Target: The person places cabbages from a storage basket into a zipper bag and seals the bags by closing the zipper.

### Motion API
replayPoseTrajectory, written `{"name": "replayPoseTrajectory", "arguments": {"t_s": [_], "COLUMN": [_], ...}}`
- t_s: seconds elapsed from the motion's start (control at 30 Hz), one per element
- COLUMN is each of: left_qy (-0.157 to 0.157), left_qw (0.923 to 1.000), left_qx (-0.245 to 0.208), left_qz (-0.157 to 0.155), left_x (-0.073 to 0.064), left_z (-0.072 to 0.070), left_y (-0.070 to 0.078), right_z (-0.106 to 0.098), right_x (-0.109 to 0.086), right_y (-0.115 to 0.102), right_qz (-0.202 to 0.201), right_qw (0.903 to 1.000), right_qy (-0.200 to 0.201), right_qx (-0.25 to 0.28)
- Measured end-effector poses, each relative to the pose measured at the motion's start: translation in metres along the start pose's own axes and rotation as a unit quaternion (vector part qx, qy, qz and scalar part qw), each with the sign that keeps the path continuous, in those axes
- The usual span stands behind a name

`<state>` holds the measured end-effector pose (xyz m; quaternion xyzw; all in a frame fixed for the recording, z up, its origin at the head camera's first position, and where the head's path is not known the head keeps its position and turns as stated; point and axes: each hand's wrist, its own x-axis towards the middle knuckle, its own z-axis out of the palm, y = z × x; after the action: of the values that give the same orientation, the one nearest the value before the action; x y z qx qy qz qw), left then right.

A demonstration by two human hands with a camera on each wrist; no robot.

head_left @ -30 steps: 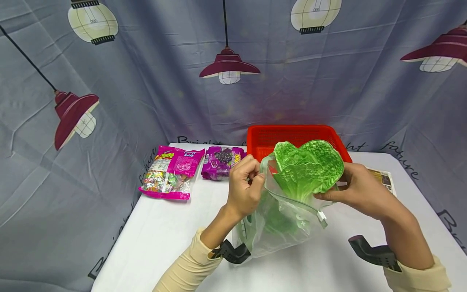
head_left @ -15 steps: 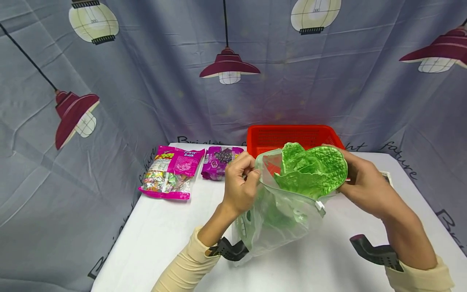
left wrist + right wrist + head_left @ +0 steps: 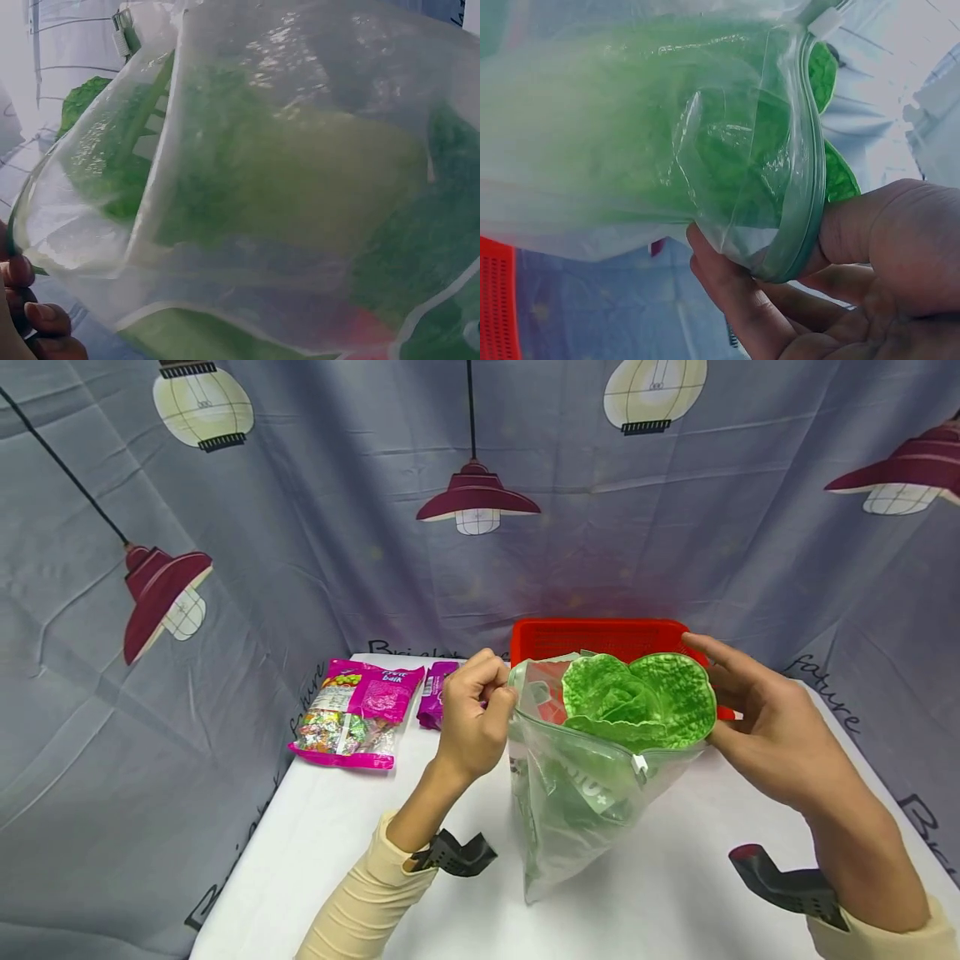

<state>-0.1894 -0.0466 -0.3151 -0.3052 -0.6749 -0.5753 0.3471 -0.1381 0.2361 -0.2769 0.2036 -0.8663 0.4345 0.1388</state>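
Observation:
In the head view, my left hand (image 3: 474,714) pinches the left corner of a clear zip bag (image 3: 577,827) by its green-edged mouth. A green lettuce (image 3: 637,702) stands in the bag, its leafy top above the rim. At the right end of the mouth is my right hand (image 3: 776,739), fingers spread, the index finger extended away from the thumb. Through the right wrist view, the bag's rim (image 3: 810,187) lies by the thumb and fingers. The bag fills most of the left wrist view, with the white zip slider (image 3: 124,34) at its upper left.
Behind the bag stands a red plastic basket (image 3: 600,642), partly hidden. On the left of the white table (image 3: 322,860) lie a pink candy bag (image 3: 356,714) and a purple packet (image 3: 431,693). A grey patterned curtain (image 3: 337,518) surrounds the table.
My left hand has moved left and up, drawing the bag's mouth wider. The bag hangs more upright and the lettuce sits deeper. My right hand has shifted right and its fingers have spread.

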Motion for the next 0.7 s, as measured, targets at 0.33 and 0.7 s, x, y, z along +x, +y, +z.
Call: {"name": "replayPoseTrajectory", "arguments": {"t_s": [0.33, 0.7], "left_qy": [-0.058, -0.109], "left_qw": [0.9969, 0.9908], "left_qx": [0.046, 0.068], "left_qz": [-0.025, -0.042], "left_x": [0.018, 0.029], "left_z": [-0.011, -0.025], "left_y": [0.001, -0.005], "right_z": [-0.005, -0.004], "right_x": [-0.003, 0.001], "right_y": [-0.012, -0.026], "right_qz": [0.022, -0.014], "right_qw": [0.9959, 0.994], "right_qy": [0.052, 0.095], "right_qx": [-0.07, -0.052]}}
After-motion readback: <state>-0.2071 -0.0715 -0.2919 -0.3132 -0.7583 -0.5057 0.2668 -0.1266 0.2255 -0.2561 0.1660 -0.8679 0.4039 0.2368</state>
